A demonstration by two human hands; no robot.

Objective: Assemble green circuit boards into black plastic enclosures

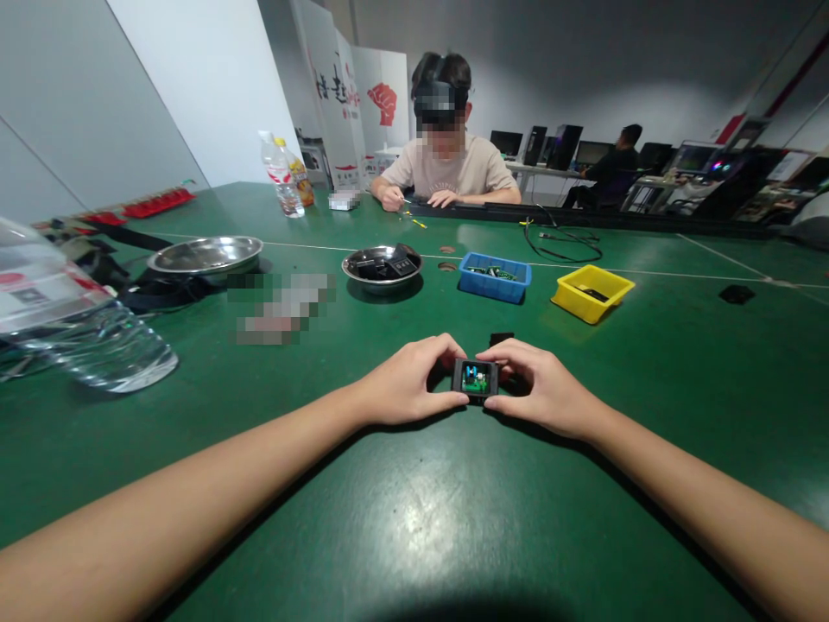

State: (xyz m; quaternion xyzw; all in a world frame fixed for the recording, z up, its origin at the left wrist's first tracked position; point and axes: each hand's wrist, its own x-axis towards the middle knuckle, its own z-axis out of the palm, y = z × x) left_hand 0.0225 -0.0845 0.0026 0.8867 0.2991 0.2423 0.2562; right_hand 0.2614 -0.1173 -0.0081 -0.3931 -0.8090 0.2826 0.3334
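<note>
A small black open case [458,380] with a green circuit board [476,380] inside is held just above or on the green table [414,501]. My left hand [414,382] grips its left side between thumb and fingers. Around the right side my right hand [541,386] is closed in the same way. Blue and white parts show on the board. Behind my right fingers lies a black piece [502,339], partly hidden.
Beyond my hands stand a metal bowl [382,269] of black parts, a blue bin [495,278] of boards and a yellow bin [591,294]. A large bottle [110,345] and metal plate [205,256] are left. A person [446,164] sits opposite.
</note>
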